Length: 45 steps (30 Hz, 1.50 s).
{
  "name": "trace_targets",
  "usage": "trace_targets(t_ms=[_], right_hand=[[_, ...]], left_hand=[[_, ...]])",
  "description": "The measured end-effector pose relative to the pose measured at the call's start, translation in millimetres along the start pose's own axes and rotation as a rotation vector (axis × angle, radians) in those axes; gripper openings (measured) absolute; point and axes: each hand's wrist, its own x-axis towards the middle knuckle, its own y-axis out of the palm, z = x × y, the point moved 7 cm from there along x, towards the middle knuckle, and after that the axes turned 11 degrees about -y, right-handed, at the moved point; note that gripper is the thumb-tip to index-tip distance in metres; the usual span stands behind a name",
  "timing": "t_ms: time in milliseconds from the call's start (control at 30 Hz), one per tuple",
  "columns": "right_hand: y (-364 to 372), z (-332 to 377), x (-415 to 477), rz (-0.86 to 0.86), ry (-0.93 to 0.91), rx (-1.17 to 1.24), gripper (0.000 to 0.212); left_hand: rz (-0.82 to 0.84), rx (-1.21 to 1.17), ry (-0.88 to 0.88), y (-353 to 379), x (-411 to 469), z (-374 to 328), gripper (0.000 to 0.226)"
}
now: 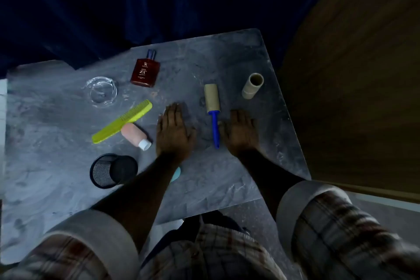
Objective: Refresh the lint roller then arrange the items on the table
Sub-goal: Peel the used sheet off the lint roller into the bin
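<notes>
A lint roller (213, 110) with a blue handle and a tan roll lies on the grey marble table (56, 134), between my two hands. My left hand (175, 130) rests flat on the table just left of the handle, holding nothing. On the other side of the handle my right hand (242, 133) lies flat too, its thumb close to the handle. A tan cardboard tube (252, 86) stands at the far right of the table.
A red-brown perfume bottle (146, 71) lies at the back. A glass ashtray (101, 93), a yellow-green comb (122, 121), a pink bottle with a white cap (136, 136) and a tipped black mesh cup (112, 170) are at the left. A light blue thing (176, 174) peeks from under my left forearm. A wooden panel (354, 98) flanks the right.
</notes>
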Motion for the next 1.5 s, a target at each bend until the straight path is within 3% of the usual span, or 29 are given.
trace_targets(t_ms=[267,433,633,833,900,1067,1233,1500], right_hand=[[8,21,13,0.177,0.076,0.102,0.058],[15,19,14,0.247,0.118,0.186,0.050],[12,17,15,0.255,0.102,0.304,0.040],[4,16,18,0.264,0.029,0.298,0.038],[-2,16,20,0.250,-0.004,0.286,0.036],[-29,32,26,0.174,-0.225,0.248,0.032],[-81,49,21,0.039,-0.463,0.242,0.027],[-175,64,5,-0.176,-0.618,0.320,0.029]], left_hand=[[0.044,-0.007,0.010,2,-7,-4,0.091],[0.059,-0.058,-0.008,0,-8,-2,0.100],[0.031,-0.205,-0.102,-11,-4,0,0.084],[0.033,-0.740,-0.300,-22,1,7,0.042],[0.050,-0.899,-0.409,-20,1,9,0.032],[0.201,-1.387,-0.562,-25,0,5,0.042],[0.134,-1.484,-0.510,-65,-21,16,0.017],[-0.040,-1.543,-0.316,-136,-92,36,0.041]])
